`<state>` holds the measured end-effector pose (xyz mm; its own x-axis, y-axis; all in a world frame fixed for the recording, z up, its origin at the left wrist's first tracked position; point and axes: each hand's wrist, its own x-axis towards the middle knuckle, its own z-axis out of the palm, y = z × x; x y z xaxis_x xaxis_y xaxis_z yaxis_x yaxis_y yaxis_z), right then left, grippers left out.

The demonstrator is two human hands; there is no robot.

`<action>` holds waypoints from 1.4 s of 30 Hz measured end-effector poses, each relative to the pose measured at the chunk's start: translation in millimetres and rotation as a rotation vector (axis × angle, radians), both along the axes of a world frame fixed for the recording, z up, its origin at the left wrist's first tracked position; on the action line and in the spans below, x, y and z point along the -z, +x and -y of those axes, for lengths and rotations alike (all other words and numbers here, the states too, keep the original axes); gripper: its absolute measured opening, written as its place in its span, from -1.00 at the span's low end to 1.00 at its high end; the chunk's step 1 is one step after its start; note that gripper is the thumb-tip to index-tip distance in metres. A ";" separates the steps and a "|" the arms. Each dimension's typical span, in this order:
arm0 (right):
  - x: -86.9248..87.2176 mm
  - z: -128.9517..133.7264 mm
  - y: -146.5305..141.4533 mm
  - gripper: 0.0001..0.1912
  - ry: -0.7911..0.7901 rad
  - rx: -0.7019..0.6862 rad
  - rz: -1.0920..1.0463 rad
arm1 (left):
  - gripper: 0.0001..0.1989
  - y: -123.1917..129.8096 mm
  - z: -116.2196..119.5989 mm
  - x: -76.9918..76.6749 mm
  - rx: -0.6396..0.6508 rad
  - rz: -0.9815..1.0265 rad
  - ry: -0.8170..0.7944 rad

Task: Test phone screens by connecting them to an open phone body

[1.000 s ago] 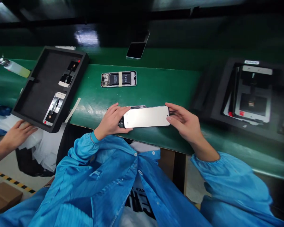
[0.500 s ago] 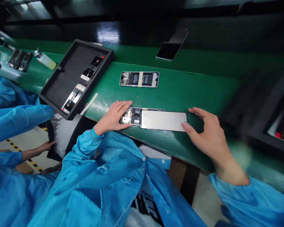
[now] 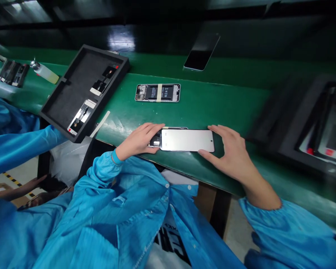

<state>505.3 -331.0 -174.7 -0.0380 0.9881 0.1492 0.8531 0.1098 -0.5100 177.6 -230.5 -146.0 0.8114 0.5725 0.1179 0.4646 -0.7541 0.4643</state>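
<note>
The left hand (image 3: pixel 141 139) holds an open phone (image 3: pixel 155 140) at the green table's (image 3: pixel 212 101) near edge. A white screen (image 3: pixel 187 140) covers part of it; the right hand (image 3: pixel 206 139) curves wide around the screen's right end, maybe touching.

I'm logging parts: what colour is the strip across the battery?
The strip is pale cream, seen best in the head view.

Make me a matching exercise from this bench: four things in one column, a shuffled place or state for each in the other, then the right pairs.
1. Pale phone screen
2. Farther open phone
3. Bottle
4. Left hand

A. Tape strip across it
B. At the nearer open phone's left end
C. Yellowish at one end
D. Dark dot near its right end

Pairs: 1-D, 2-A, 3-C, 4-B
</note>
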 end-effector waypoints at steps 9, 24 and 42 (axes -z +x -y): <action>2.1 0.5 -0.2 0.02 -0.017 -0.042 0.091 | -0.27 -22.4 -0.4 8.4 -0.052 0.007 0.012; 19.3 -25.7 -9.9 -0.13 0.189 -0.291 0.146 | -0.81 10.7 -59.9 -34.7 0.184 -0.280 -0.234; 3.2 -21.6 -19.6 -0.14 0.370 -0.273 -0.007 | -0.79 24.4 -87.3 -38.8 0.324 -0.357 -0.349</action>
<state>485.6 -309.4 -177.9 -0.2870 0.8222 0.4916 0.7647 0.5057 -0.3994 202.0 -143.2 -107.2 0.9060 0.2450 -0.3451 0.4093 -0.7144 0.5676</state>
